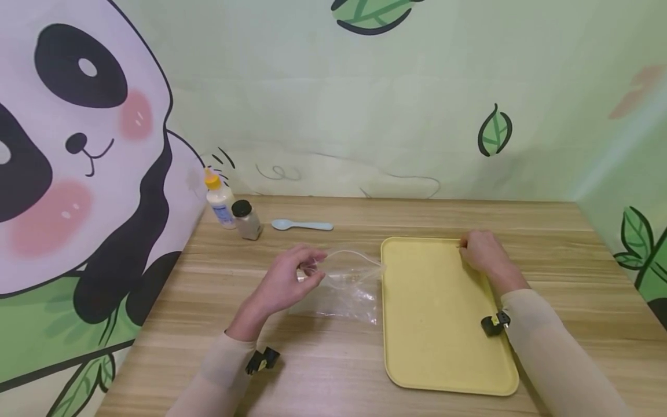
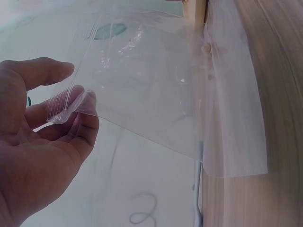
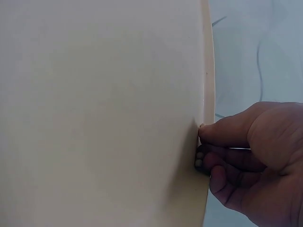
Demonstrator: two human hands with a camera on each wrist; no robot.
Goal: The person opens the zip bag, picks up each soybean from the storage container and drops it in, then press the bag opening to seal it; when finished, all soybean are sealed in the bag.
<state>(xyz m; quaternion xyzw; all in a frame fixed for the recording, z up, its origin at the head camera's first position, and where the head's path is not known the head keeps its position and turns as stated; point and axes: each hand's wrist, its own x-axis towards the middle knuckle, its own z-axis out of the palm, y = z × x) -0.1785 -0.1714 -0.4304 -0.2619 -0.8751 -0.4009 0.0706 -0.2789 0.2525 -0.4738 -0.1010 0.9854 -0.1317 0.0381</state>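
My left hand (image 1: pixel 289 278) holds a clear zip bag (image 1: pixel 348 298) by one corner of its mouth. In the left wrist view, curled fingers (image 2: pixel 87 125) lie against the bag's ribbed zip strip, and the thumb stands a little apart on its other side. The bag's mouth gapes in a loop in the head view. At the far right corner of a yellow tray (image 1: pixel 438 324), my right hand (image 1: pixel 484 255) has its thumb and curled fingers close together over the rim. A small dark thing (image 3: pixel 201 160) with pale spots shows at these fingertips; I cannot tell what it is.
At the back left stand a white bottle (image 1: pixel 221 205) with a yellow nozzle cap and a small jar (image 1: pixel 248 223) with a black lid. A pale blue spoon (image 1: pixel 307 226) lies beside them. Behind the wooden table (image 1: pixel 323 370) rises a green patterned wall (image 1: pixel 323 110).
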